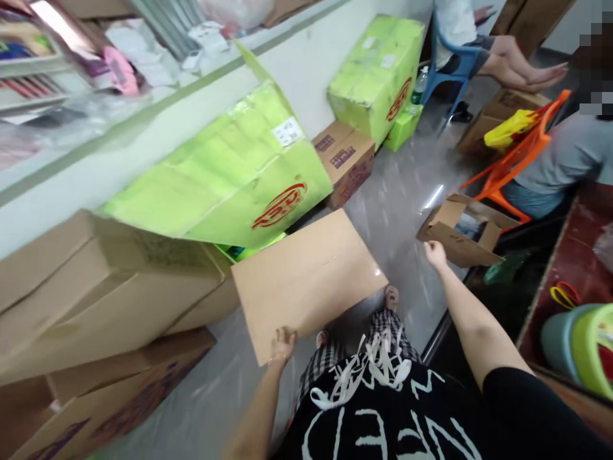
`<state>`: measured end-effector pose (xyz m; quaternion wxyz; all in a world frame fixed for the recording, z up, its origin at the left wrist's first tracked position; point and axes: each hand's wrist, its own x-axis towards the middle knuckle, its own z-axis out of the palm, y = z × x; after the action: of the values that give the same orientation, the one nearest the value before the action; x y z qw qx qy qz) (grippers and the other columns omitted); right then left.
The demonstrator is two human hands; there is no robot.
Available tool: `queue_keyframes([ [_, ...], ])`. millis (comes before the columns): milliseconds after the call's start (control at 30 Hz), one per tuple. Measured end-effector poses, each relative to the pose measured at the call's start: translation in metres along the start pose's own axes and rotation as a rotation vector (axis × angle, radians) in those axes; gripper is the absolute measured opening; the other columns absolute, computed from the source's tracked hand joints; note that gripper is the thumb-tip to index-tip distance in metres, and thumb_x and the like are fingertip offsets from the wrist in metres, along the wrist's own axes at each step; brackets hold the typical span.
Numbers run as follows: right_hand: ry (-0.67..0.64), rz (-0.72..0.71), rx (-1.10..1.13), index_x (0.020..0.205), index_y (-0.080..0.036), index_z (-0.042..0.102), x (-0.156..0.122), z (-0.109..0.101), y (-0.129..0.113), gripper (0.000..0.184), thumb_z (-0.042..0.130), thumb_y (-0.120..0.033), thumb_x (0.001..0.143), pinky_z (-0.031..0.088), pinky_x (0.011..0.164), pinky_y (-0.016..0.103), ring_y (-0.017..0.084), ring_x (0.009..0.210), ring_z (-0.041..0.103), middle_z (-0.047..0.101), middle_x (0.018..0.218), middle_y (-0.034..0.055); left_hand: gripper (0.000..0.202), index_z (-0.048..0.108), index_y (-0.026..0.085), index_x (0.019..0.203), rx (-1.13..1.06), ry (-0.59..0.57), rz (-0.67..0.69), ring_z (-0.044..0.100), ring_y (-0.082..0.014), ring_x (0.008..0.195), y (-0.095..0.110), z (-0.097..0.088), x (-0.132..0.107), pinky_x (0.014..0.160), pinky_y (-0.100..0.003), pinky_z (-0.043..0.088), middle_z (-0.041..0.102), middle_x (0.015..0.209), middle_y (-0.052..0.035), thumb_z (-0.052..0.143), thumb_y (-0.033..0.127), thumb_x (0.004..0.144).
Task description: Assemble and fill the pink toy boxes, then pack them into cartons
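Note:
A flat brown cardboard panel [311,275] lies in front of my legs, its far edge against the green carton. My left hand [283,344] rests on its near edge, fingers spread over the top surface. To the right, my right hand [434,254] is held out above the floor with its fingers curled; whatever they hold, if anything, is hidden. Close by that hand is a small open cardboard box [454,236] with pale contents. Beyond the panel, a large green carton [225,172] with red lettering leans tilted, one flap raised.
Brown cartons [158,287] crowd the left side. Another green carton [373,76] sits at the back beside a printed brown box [345,160]. People sit on a blue chair [450,57] and an orange chair [522,160]. Tubs [587,345] stand at the right.

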<state>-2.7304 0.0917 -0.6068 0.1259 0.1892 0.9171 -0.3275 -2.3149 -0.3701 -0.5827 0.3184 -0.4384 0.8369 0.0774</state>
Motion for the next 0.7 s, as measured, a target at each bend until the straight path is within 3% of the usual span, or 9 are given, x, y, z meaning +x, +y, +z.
queue_keyframes([
  [100,-0.174,0.023,0.001,0.106,-0.015,0.067,-0.085,0.116,-0.040,0.036,0.065,-0.042,0.082,0.049,0.094,0.031,0.025,0.105,0.064,0.070,0.112,0.0154,0.076,0.026,-0.003,0.153,0.010,-0.077,0.039,0.029,-0.0350,0.149,-0.044,0.031,0.025,0.120,-0.040,0.031,0.023,0.162,-0.0258,0.043,0.042,0.094],
  [133,-0.207,0.045,-0.013,0.106,-0.015,0.067,-0.110,0.143,-0.048,0.040,0.067,-0.046,0.081,0.050,0.094,0.033,0.026,0.105,0.064,0.070,0.112,0.0156,0.081,0.021,-0.003,0.155,0.008,-0.088,0.067,0.021,-0.0354,0.152,-0.058,0.041,0.026,0.122,-0.041,0.027,0.016,0.164,-0.0246,0.044,0.043,0.092],
  [200,-0.237,0.098,-0.064,0.110,-0.014,0.066,-0.151,0.176,-0.058,0.051,0.066,-0.055,0.080,0.049,0.097,0.043,0.032,0.108,0.063,0.068,0.116,0.0194,0.085,0.017,0.000,0.157,-0.012,-0.105,0.124,0.005,-0.0330,0.155,-0.084,0.057,0.021,0.125,-0.042,0.018,0.005,0.167,-0.0190,0.047,0.043,0.090],
  [333,-0.186,0.125,-0.193,0.126,-0.010,0.060,-0.202,0.189,-0.072,0.067,0.053,-0.062,0.085,0.033,0.107,0.065,0.044,0.128,0.048,0.052,0.135,0.0304,0.091,0.014,0.002,0.158,-0.097,-0.145,0.128,-0.006,-0.0306,0.155,-0.134,0.060,0.012,0.126,-0.042,0.012,-0.002,0.168,-0.0149,0.052,0.042,0.086],
  [400,-0.170,0.062,-0.226,0.129,-0.012,0.059,-0.230,0.190,-0.081,0.066,0.050,-0.061,0.087,0.030,0.110,0.062,0.043,0.132,0.044,0.050,0.137,0.0283,0.096,0.016,-0.005,0.156,-0.141,-0.163,0.056,-0.001,-0.0362,0.155,-0.160,0.046,0.018,0.125,-0.046,0.014,0.000,0.166,-0.0228,0.053,0.049,0.085],
  [500,-0.115,-0.086,-0.185,0.123,-0.014,0.064,-0.296,0.197,-0.095,0.059,0.045,-0.060,0.090,0.034,0.107,0.056,0.038,0.124,0.049,0.056,0.126,0.0223,0.099,0.023,-0.013,0.149,-0.205,-0.167,-0.064,0.015,-0.0454,0.151,-0.187,0.014,0.029,0.121,-0.056,0.021,0.012,0.159,-0.0373,0.048,0.059,0.087],
  [533,-0.091,-0.146,-0.130,0.117,-0.014,0.066,-0.323,0.201,-0.100,0.057,0.043,-0.059,0.091,0.036,0.105,0.055,0.036,0.118,0.052,0.059,0.119,0.0207,0.099,0.023,-0.013,0.149,-0.223,-0.154,-0.084,0.016,-0.0463,0.151,-0.190,0.002,0.031,0.120,-0.058,0.022,0.013,0.158,-0.0389,0.046,0.060,0.087],
  [600,-0.078,-0.271,0.042,0.104,-0.014,0.068,-0.379,0.208,-0.111,0.052,0.045,-0.059,0.091,0.041,0.099,0.052,0.032,0.105,0.056,0.061,0.106,0.0168,0.097,0.017,-0.008,0.153,-0.247,-0.098,-0.058,0.009,-0.0409,0.153,-0.182,-0.022,0.025,0.122,-0.055,0.019,0.008,0.162,-0.0336,0.044,0.061,0.090],
  [700,-0.151,-0.402,0.325,0.107,-0.017,0.066,-0.447,0.212,-0.122,0.041,0.052,-0.053,0.092,0.047,0.092,0.044,0.027,0.101,0.057,0.059,0.104,0.0128,0.090,0.006,0.008,0.159,-0.388,0.108,0.195,-0.004,-0.0274,0.156,-0.140,-0.052,-0.003,0.126,-0.048,0.010,-0.002,0.168,-0.0179,0.041,0.059,0.094],
])
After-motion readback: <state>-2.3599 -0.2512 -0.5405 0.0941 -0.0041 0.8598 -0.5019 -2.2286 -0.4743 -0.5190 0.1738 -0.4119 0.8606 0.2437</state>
